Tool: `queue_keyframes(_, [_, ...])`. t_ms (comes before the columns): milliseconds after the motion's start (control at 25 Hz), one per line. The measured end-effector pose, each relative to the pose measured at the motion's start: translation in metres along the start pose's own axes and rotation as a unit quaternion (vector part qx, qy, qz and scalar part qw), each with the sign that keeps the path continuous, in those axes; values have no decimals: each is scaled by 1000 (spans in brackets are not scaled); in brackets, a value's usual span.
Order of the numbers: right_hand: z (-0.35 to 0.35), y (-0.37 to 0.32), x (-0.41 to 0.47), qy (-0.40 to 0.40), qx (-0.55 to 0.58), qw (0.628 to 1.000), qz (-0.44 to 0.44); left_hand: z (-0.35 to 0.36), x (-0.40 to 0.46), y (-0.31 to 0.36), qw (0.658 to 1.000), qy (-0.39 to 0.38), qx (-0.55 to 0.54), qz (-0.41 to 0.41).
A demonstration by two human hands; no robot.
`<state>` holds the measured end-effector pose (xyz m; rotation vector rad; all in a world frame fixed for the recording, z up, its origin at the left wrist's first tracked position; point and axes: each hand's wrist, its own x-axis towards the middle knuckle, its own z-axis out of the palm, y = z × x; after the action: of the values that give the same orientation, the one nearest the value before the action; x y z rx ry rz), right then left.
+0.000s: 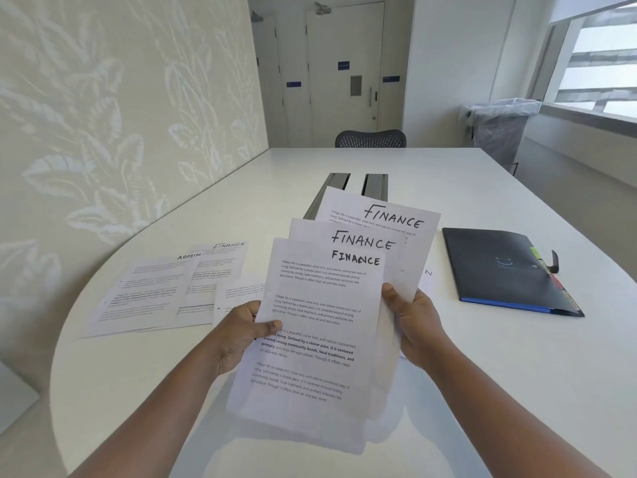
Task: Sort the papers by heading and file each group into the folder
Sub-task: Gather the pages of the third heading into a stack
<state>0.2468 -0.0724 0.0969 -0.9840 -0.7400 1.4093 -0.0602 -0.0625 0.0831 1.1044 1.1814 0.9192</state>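
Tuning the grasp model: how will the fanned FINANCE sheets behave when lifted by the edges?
The FINANCE sheets probably flop; their lower ends hang unsupported. They likely slip apart: already fanned between left hand and right hand. Probably light.

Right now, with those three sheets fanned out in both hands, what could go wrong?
A fourth white FINANCE sheet lies on the white table beside the white ADMIN sheet; it could get missed. The three fanned FINANCE sheets are loosely aligned and may catch entering the closed dark folder.

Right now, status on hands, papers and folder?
Left hand and right hand grip three fanned FINANCE sheets. Folder closed on table, right. ADMIN sheet lies left. Nothing in the way.
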Motion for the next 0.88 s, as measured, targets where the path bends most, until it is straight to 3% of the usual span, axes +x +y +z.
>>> queue_keyframes(200, [-2, -2, -5, -36, -5, 999, 4, 7, -6, -3, 1000, 26, -8, -4])
queue_keyframes(360, [3, -4, -7, -112, -39, 992, -38, 11, -9, 3, 995, 96, -20, 15])
queue_keyframes(560, [21, -2, 0, -95, -137, 982, -90, 19, -17, 17, 982, 166, -21, 90])
queue_keyframes(760, [43, -28, 5, -89, -179, 966, -167, 24, -19, 34, 968, 174, 5, 179])
queue_keyframes(880, [44, -27, 7, -107, -190, 962, -164, 28, -20, 34, 964, 183, 8, 191])
